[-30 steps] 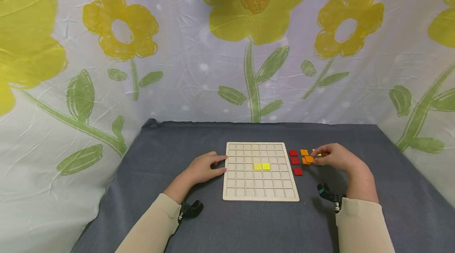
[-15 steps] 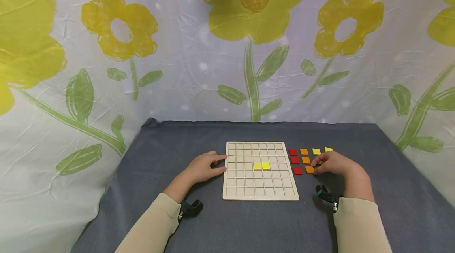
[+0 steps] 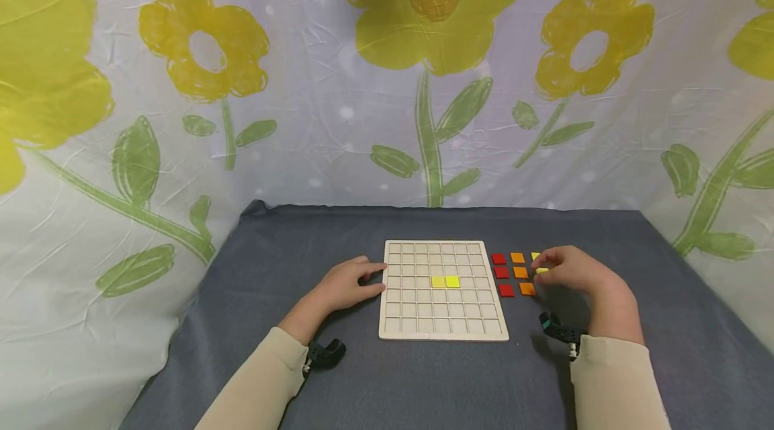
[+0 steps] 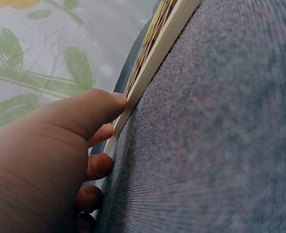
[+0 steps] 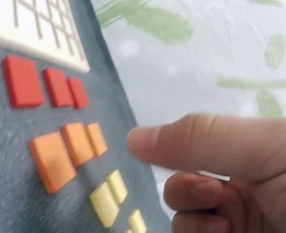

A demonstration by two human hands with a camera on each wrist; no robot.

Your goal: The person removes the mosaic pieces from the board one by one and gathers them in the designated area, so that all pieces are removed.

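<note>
A pale wooden board [image 3: 409,328] with a grid of square recesses lies on the cloth, two bright yellow tiles [image 3: 452,281] side by side in its grid. My left hand [image 3: 345,284] touches the board's left edge with thumb and forefinger; the left wrist view shows the thumb [image 4: 104,104] against the wooden rim. Over the pale yellow tiles [image 5: 104,205] hovers my right hand [image 3: 573,270], holding nothing, its thumb [image 5: 167,143] stretched out above the other bent fingers. It partly hides those tiles in the head view.
Three red tiles [image 3: 501,272] stand in a column right of the board, with three orange tiles [image 3: 521,272] beside them. Dark grey cloth [image 3: 423,383] covers the table. A white curtain [image 3: 302,114] with painted flowers rises behind and at the sides.
My right hand set an orange tile down at the near end of the orange column, let go of it, then moved back and up over the yellow tiles. The left hand stays put.
</note>
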